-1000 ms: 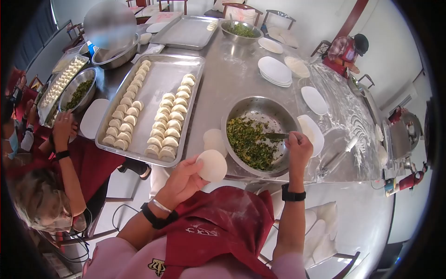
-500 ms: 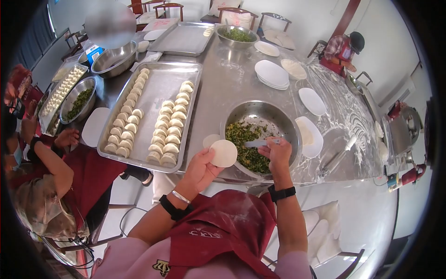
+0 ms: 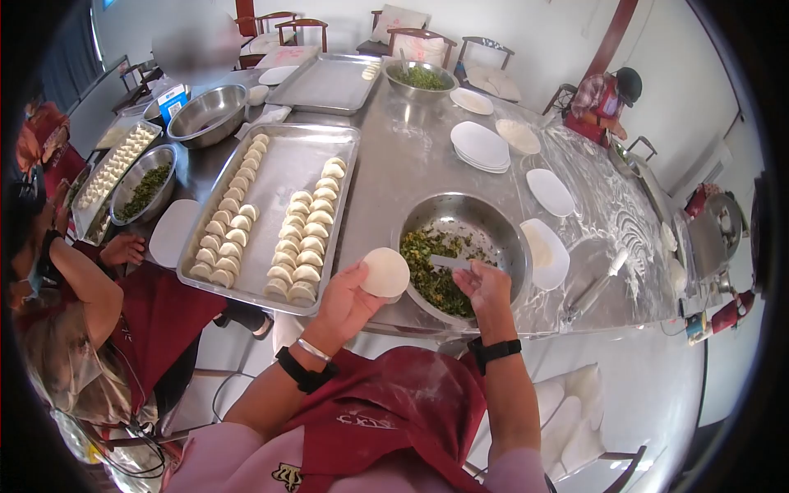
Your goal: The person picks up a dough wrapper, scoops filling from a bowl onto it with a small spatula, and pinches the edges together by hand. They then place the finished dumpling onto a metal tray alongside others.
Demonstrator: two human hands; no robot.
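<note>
My left hand is closed on a round dumpling wrapper, pinched at its left edge and held just left of the steel bowl. My right hand grips the handle of a flat grey spatula; its blade lies over the filling. Chopped green and yellow filling covers the left and front of the large steel bowl. To the left, a metal tray carries rows of folded dumplings.
White plates stand along the table, one beside the bowl holding wrappers. A rolling pin lies on the floured right side. Another tray and a bowl of greens stand at the back. A co-worker's hand is at the left.
The view has tilted up slightly. My left hand has shifted a little left with the wrapper, and a second wrapper edge behind it no longer shows. My right hand stays at the bowl with the spatula.
</note>
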